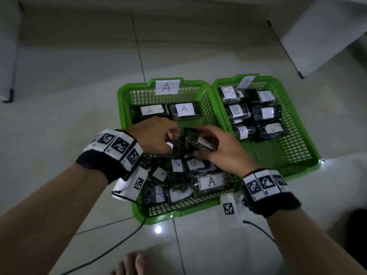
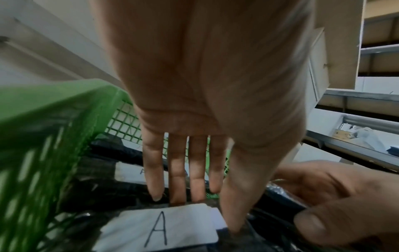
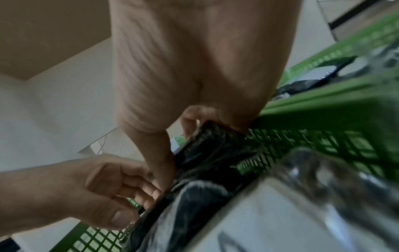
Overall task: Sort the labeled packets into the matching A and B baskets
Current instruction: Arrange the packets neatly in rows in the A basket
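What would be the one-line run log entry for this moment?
step: picking packet | right hand: grips packet | left hand: at pile, grip unclear | A basket: two sorted | B basket: six sorted

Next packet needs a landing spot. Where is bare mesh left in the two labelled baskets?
In the green mesh basket tagged A: the far strip between the tag and the two A packets. In the green B basket: the near part, below the six packets. The near source basket is crowded.
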Available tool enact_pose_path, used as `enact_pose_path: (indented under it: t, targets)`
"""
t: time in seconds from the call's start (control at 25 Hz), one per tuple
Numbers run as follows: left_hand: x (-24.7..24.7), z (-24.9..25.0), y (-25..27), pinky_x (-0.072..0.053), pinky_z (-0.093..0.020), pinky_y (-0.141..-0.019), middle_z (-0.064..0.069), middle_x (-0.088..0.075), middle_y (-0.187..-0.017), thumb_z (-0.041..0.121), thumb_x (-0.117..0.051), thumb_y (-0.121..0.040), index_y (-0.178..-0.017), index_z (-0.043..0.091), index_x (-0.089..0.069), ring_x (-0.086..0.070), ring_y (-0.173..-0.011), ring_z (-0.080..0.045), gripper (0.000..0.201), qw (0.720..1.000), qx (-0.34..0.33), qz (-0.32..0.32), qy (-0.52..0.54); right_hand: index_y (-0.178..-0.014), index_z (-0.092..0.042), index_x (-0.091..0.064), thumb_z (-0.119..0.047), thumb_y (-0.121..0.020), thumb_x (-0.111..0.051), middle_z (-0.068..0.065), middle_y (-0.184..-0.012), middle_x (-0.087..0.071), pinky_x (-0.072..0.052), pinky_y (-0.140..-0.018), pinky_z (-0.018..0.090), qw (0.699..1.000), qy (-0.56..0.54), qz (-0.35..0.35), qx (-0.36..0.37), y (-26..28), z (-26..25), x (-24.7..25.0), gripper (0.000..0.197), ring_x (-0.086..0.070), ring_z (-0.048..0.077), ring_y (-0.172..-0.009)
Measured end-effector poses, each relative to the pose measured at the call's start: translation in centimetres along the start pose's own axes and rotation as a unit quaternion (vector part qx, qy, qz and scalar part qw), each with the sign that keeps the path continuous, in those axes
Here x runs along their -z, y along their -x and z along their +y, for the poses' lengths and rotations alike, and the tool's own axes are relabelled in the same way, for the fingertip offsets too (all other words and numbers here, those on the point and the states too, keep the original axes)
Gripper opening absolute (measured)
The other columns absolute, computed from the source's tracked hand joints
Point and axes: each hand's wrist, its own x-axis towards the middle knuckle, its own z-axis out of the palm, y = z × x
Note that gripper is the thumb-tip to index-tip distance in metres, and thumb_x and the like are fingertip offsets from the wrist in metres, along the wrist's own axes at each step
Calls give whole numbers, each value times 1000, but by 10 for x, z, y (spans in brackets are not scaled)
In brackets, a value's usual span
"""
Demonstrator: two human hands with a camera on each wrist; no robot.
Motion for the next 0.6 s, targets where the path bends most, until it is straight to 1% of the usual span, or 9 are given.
enact_pose_path:
  t: [0.04, 0.12, 0.2, 0.28, 0.36, 0.4, 0.48, 0.52, 0.6]
  targets:
    - [1, -1, 1, -54, -31, -90, 10, -66, -110, 25, -73, -82, -116, 25, -65, -64, -100, -9, 35, 1000, 4, 13, 25, -142, -28, -54, -24, -71, -93, -11, -129, -64, -54, -101, 35, 999, -23, 27, 18, 4, 4, -3, 81, -61, 7, -116]
    - [5, 5, 3, -54, -26, -85, 14, -70, -104, 32, -66, -91, -114, 28, -65, -67, -93, -2, 24, 992, 14, 29, 125, -145, -27, -51, -25, -63, -96, -10, -134, -60, -47, -108, 36, 993, -3, 83, 81, 11, 6, -7, 93, -56, 6, -122]
    - [8, 18, 5, -56, -23, -77, 11, -74, -97, 41, -63, -93, -112, 28, -65, -70, -85, -1, 23, 970, 13, 25, 242, -150, -29, -45, -27, -62, -96, -7, -136, -57, -41, -107, 30, 982, 38, 123, 136, 14, 2, -7, 102, -51, 7, -125]
    - [9, 28, 2, -61, -29, -78, 5, -76, -96, 35, -70, -90, -110, 22, -67, -73, -85, -9, 24, 949, 18, 37, 314, -151, -30, -44, -29, -63, -96, -6, -134, -57, -37, -103, 18, 975, 46, 145, 161, 12, -2, -3, 102, -50, 5, -123]
    - [13, 32, -1, -61, -33, -83, 2, -76, -95, 20, -73, -89, -111, 19, -68, -74, -87, -13, 23, 938, 23, 78, 336, -148, -29, -49, -32, -64, -95, -8, -130, -58, -37, -100, 12, 971, 48, 159, 172, 10, -6, 4, 96, -52, 2, -119]
    - [15, 33, -2, -60, -31, -86, 3, -76, -95, 17, -71, -90, -115, 21, -69, -74, -89, -11, 26, 939, 13, 103, 327, -145, -28, -52, -34, -67, -94, -11, -127, -60, -39, -99, 12, 971, 40, 160, 171, 9, -8, 8, 88, -54, 0, -117]
    - [24, 32, -6, -58, -26, -88, 8, -74, -101, 16, -67, -92, -125, 27, -66, -71, -94, -6, 35, 943, -8, 145, 300, -141, -30, -57, -32, -76, -88, -18, -124, -64, -43, -97, 11, 983, -37, 132, 123, 5, -15, 20, 72, -58, -8, -114]
    - [28, 33, -9, -57, -25, -88, 7, -73, -105, 17, -65, -94, -128, 28, -64, -70, -96, -5, 36, 940, -15, 156, 304, -140, -31, -58, -29, -80, -85, -17, -124, -66, -46, -99, 17, 985, -93, 118, 89, 2, -19, 25, 65, -61, -5, -114]
    - [34, 40, -17, -59, -29, -88, -1, -73, -110, 18, -61, -97, -130, 22, -62, -71, -99, -13, 34, 916, -12, 134, 378, -131, -28, -62, -18, -86, -78, -7, -122, -72, -54, -101, 39, 967, -222, 127, 24, -8, -25, 32, 49, -68, 10, -112]
